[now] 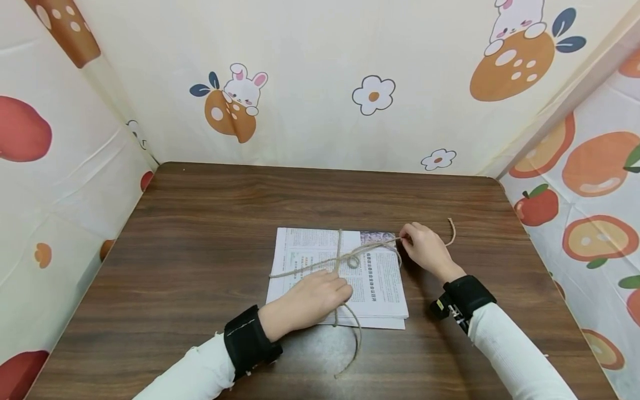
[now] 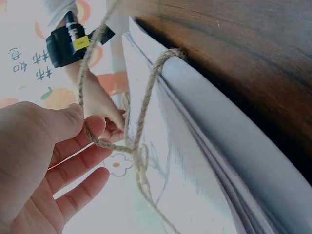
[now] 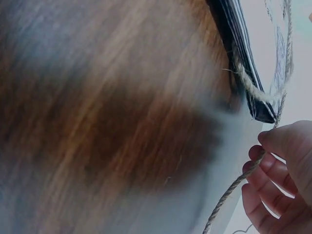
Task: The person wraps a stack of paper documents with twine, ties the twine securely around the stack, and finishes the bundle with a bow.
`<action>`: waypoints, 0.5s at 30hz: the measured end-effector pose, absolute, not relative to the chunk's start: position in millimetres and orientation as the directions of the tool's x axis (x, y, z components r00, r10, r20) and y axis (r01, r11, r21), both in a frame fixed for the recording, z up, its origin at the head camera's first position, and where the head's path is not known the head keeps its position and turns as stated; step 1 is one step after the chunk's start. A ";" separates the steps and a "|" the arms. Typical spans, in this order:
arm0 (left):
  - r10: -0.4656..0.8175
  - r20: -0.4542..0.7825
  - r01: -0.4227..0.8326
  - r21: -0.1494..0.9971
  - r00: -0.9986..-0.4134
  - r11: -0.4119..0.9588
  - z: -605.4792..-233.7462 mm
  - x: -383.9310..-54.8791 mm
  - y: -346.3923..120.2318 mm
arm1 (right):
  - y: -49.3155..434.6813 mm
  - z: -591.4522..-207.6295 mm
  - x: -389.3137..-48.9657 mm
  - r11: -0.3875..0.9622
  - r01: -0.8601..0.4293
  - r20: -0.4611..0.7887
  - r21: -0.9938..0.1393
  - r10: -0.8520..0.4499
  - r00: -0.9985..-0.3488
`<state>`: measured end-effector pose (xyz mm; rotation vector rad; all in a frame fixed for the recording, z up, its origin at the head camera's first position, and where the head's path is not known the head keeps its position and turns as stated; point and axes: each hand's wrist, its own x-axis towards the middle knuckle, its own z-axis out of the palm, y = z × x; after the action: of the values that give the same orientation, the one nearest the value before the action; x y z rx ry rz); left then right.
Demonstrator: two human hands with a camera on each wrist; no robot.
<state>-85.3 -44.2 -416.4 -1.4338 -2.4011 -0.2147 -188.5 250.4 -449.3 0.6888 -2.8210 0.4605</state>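
Lying flat near the middle of the table: papers, stacked, with twine over them both ways. Strands cross mid-top, likely so the stack is held from every side; small loop just right of the crossing. Left hand pinches one strand, thumb to forefinger, above the near part of the papers. Right hand pinches another just past the far right corner. Holding opposite sides probably puts tension on the crossing. Spare ends run past both grips, so there's slack to work with; the left one trails onto the table. Papers: white, dense black print, purplish picture at the far right corner, near edges not quite flush. Twine: tan, twisted, a bit fuzzy.
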 end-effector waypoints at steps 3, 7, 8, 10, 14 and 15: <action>0.817 0.362 0.875 -0.007 -0.449 0.483 -412.2 -82.4 -52.0 | 251.5 -449.4 -189.2 0.842 -0.477 0.266 -0.251 -0.413 -0.871; 0.800 0.364 0.867 0.044 -0.477 0.497 -407.3 -77.5 -62.9 | 253.8 -449.6 -190.4 0.839 -0.486 0.275 -0.247 -0.420 -0.865; 0.797 0.363 0.865 0.057 -0.483 0.498 -406.2 -76.2 -65.6 | 254.4 -450.0 -190.8 0.839 -0.488 0.279 -0.242 -0.421 -0.863; 0.791 0.358 0.860 0.081 -0.496 0.504 -404.0 -73.7 -71.2 | 256.0 -450.8 -191.8 0.840 -0.488 0.289 -0.238 -0.418 -0.861; 0.781 0.365 0.855 0.094 -0.507 0.511 -398.4 -69.9 -81.8 | 258.4 -451.7 -192.9 0.846 -0.477 0.292 -0.237 -0.406 -0.866; 0.778 0.370 0.854 0.094 -0.508 0.512 -396.7 -69.3 -84.4 | 258.8 -451.7 -193.0 0.847 -0.475 0.289 -0.240 -0.404 -0.868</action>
<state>-69.3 -84.4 -396.7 -1.3723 -2.4765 -0.3853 -193.0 258.8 -451.7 0.6752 -2.7966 0.4501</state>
